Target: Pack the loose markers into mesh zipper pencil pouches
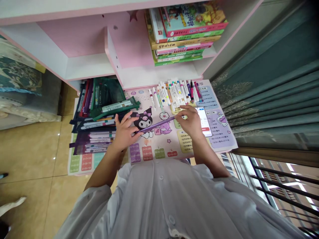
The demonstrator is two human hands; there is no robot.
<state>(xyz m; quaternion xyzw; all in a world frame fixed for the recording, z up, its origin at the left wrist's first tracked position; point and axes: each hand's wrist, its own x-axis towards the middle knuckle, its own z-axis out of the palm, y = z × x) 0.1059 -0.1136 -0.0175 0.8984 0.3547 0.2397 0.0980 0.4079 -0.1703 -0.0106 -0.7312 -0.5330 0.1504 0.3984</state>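
A flat purple pen pouch [159, 124], seen almost edge-on as a thin strip, slants across the patterned desk mat. My right hand [188, 120] pinches its right end between thumb and fingertips. At its left end, my left hand [126, 131] has its fingers spread, with the thumb against or just beside the pouch; I cannot tell which. Beyond the right hand lies a bunch of white-barrelled markers [175, 91] with caps of several colours. Left of the left hand are filled mesh pouches: a green one [112, 103], a dark blue one [86, 124] and a purple one [96, 141].
A lit phone [204, 121] lies just right of my right hand. A pink and white shelf [109, 56] rises behind the mat [171, 151], with stacked books [184, 36] in its right bay. Curtains [269, 76] hang at the right; tiled floor [32, 152] shows at the left.
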